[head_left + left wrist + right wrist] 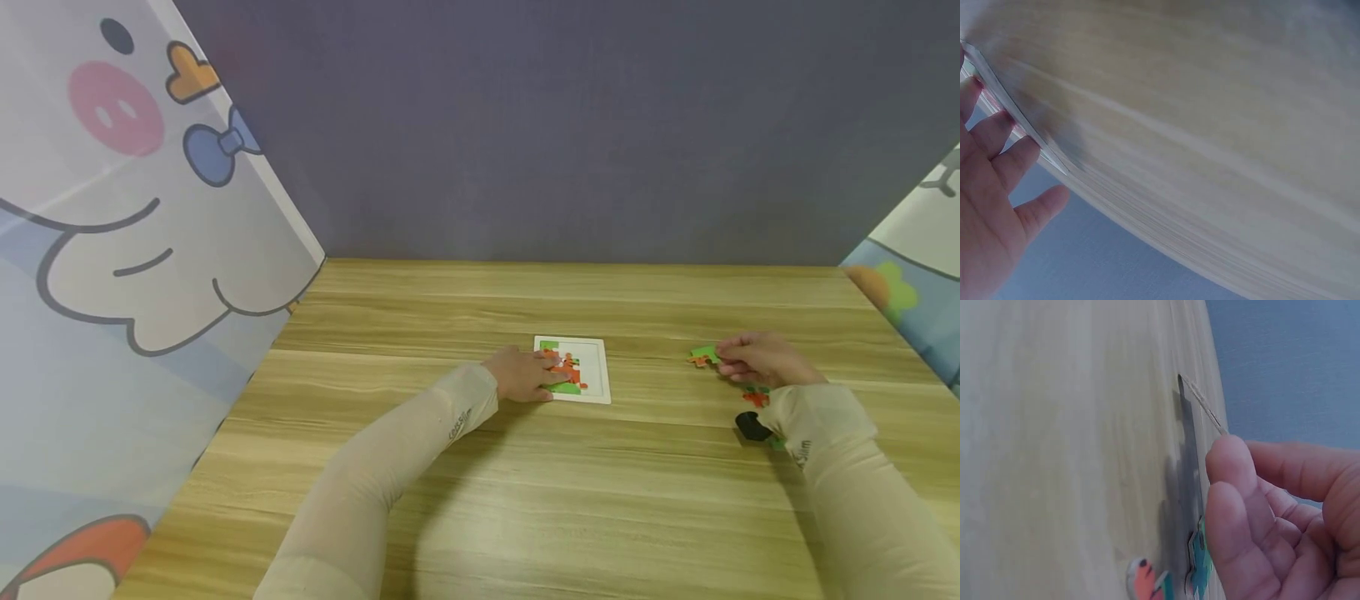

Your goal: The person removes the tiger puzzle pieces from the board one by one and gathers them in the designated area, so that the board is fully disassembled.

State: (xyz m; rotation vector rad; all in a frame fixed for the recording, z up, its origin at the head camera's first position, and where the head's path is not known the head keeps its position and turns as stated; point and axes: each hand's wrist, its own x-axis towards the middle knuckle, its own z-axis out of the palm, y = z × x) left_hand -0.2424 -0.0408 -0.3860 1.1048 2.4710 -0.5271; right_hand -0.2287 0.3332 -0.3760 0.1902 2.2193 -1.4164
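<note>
A small white puzzle tray [595, 364] lies on the wooden table [480, 500], partly filled with orange and green pieces. My left hand [525, 372] lies flat on its left side, fingers straight; the left wrist view shows those fingers [997, 156] against the tray's edge [1029, 134]. To the right, my right hand [753, 358] pinches a green and orange puzzle piece [702, 356] lifted off the table. The right wrist view shows the piece [1200, 405] edge-on between the fingertips [1229, 465].
Loose pieces lie by my right wrist: an orange one [756, 398], a black one [752, 426], with more [1147, 581] below the hand in the right wrist view. Cartoon-printed panels [127, 250] flank the table; a grey wall [570, 125] stands behind.
</note>
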